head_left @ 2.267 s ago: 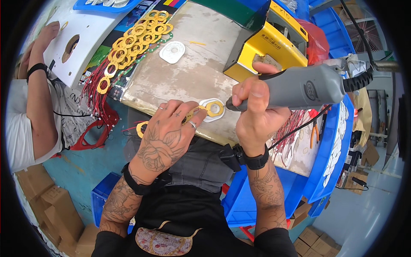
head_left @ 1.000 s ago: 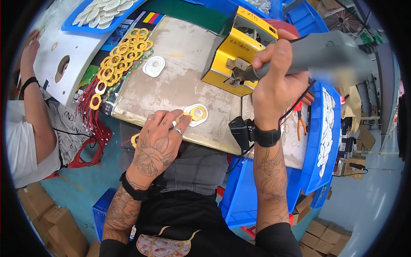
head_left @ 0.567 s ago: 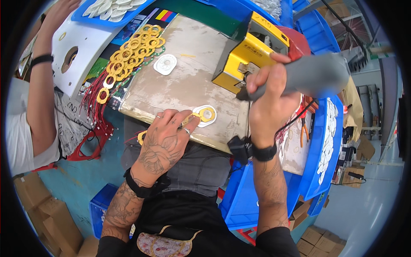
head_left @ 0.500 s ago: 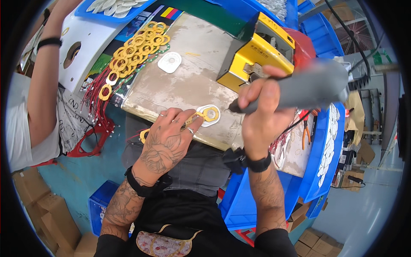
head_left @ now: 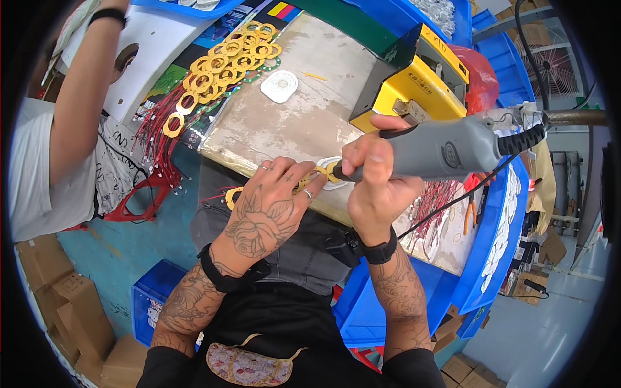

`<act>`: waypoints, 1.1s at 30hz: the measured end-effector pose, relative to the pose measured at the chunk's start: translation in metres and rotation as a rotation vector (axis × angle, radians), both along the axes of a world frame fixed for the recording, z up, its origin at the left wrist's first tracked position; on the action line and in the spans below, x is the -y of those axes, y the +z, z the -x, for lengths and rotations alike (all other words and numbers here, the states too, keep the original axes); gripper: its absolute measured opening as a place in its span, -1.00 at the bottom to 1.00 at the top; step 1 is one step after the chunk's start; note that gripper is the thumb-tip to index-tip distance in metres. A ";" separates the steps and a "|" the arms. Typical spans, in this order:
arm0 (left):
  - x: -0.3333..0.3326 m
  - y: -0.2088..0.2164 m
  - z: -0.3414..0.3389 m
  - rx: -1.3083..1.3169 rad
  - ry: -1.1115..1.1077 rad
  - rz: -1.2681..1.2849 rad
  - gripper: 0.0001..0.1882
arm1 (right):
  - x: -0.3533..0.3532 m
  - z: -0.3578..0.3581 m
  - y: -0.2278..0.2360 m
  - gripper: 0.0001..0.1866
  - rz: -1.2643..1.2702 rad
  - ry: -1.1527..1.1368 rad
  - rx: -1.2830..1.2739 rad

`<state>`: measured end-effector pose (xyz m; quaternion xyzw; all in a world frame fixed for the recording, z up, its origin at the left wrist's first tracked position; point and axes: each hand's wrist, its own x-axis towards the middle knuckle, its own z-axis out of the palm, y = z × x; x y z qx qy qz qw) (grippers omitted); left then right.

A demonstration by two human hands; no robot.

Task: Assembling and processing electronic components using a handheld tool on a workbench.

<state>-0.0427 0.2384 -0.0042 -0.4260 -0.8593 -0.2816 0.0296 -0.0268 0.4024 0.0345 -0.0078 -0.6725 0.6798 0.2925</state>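
Observation:
A grey electric screwdriver (head_left: 435,152) is gripped in my right hand (head_left: 374,191), its fingers wrapped round the body. Its dark tip reaches a yellow ring-shaped part (head_left: 332,172) lying on a white rounded plastic piece (head_left: 331,185). The tip covers some of the ring, so whether it touches a screw is hidden. My left hand (head_left: 262,210) lies at the worktop's near edge, its fingers closed on the yellow strip joined to that ring. Another yellow ring (head_left: 233,198) with red wires sticks out beside my left hand.
Yellow rings (head_left: 223,64) with red wires are heaped at the left. A second white piece (head_left: 279,86) lies on the worktop (head_left: 259,126). Behind stands a yellow machine (head_left: 414,84). Blue bins (head_left: 482,284) line the right, near orange-handled pliers (head_left: 471,213). A co-worker's arm (head_left: 87,84) is at left.
My right hand has brought the screwdriver leftward, its tip now over the yellow ring instead of beside it. My left hand keeps its hold. The whole view has shifted slightly.

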 end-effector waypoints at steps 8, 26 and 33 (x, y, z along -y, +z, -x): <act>0.000 0.000 0.000 -0.009 -0.013 0.011 -0.58 | -0.007 0.001 -0.027 -0.60 -0.070 -0.004 -0.009; 0.019 0.013 -0.031 -0.041 0.121 -0.375 -0.56 | -0.013 -0.079 0.009 -0.40 -0.159 -0.435 -0.425; 0.008 0.022 -0.058 -0.093 -0.066 -0.447 -0.58 | 0.014 -0.128 -0.006 -0.70 -0.332 -0.068 0.373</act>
